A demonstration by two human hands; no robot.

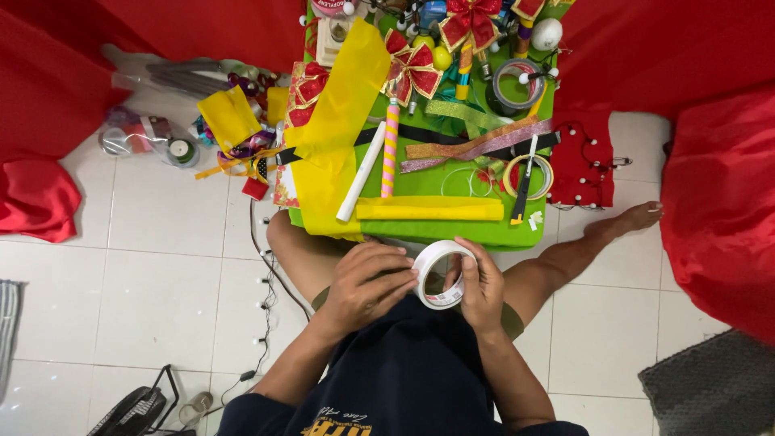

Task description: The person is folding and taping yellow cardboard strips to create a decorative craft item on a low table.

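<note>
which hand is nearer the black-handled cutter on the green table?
Right hand, below the cutter and slightly left in view. Left hand is farther left. Both hold the tape roll.

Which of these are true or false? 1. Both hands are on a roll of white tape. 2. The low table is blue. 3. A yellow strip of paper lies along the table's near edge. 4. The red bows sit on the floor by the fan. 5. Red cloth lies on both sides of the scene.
1. True: the left hand and right hand both hold the roll of white tape.
2. False: the low table is green.
3. True: the yellow strip of paper lies flat near that edge.
4. False: the red bows sit at the table's far end; the fan is on the floor in the near left corner.
5. True: red cloth shows at right, and more at left.
</note>
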